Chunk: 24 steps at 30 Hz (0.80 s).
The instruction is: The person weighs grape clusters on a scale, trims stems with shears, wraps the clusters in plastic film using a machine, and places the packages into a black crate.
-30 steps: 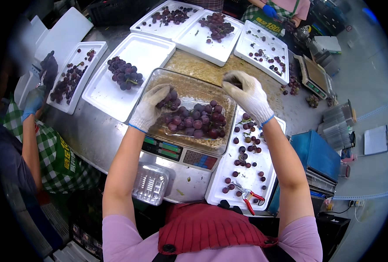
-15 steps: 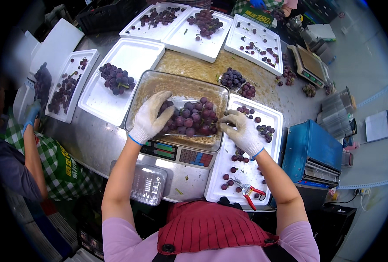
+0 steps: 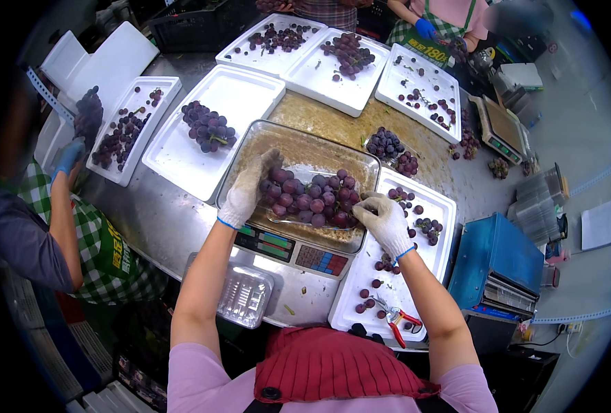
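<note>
A clear plastic tray (image 3: 288,221) filled with purple grapes (image 3: 316,201) rests on the metal pan of a scale (image 3: 250,143) in front of me. At the left end of the grapes is my left hand (image 3: 249,187), in a whitish work glove, fingers stretched out along the tray's side. My right hand (image 3: 388,221), gloved too, is at the right end with thumb and fingers pinched close by the grapes. Whatever sits between those fingertips is hidden. Red-handled pruning shears (image 3: 399,322) lie in the white foam tray (image 3: 343,303) near my right forearm, among loose grapes.
An empty clear container (image 3: 245,294) sits left of the scale's front. Another foam tray (image 3: 175,162) bears a grape bunch (image 3: 208,126). Farther right stand a second scale (image 3: 499,127) and a blue box (image 3: 495,258). A co-worker's gloved hand (image 3: 68,155) holds grapes at left.
My left hand has drawn back from over the grapes to the tray's left side, uncovering more grapes. My right hand's fingers have closed more. The whole view has shifted slightly.
</note>
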Tool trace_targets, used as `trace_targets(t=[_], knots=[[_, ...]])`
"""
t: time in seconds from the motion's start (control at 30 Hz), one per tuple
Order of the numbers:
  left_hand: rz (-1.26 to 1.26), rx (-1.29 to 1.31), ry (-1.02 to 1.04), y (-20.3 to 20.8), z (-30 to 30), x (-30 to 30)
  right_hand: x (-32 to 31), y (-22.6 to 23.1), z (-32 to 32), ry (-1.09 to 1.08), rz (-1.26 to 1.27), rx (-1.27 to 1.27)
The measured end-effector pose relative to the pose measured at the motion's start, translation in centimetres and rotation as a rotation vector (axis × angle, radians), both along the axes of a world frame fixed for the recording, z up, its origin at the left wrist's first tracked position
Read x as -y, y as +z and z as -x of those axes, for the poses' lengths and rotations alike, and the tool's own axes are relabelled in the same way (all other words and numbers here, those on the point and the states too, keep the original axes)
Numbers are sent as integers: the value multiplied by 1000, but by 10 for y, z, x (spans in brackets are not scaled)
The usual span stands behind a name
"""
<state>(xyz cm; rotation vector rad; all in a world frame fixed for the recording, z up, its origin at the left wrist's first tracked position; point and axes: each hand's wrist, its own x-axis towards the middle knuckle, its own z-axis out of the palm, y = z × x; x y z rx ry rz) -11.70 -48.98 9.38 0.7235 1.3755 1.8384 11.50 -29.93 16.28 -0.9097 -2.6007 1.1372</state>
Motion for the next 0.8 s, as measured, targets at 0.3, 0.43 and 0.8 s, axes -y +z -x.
trace_targets(t=[0.3,0.43,0.8], knots=[[110,-251,113,19,-8,-13,-5,0,1,47,-9,2],[-22,45,141,4,-4,-16,-15,1,-1,65,-7,-2],[120,-72,73,20,0,-2,-23,3,1,46,38,-50]])
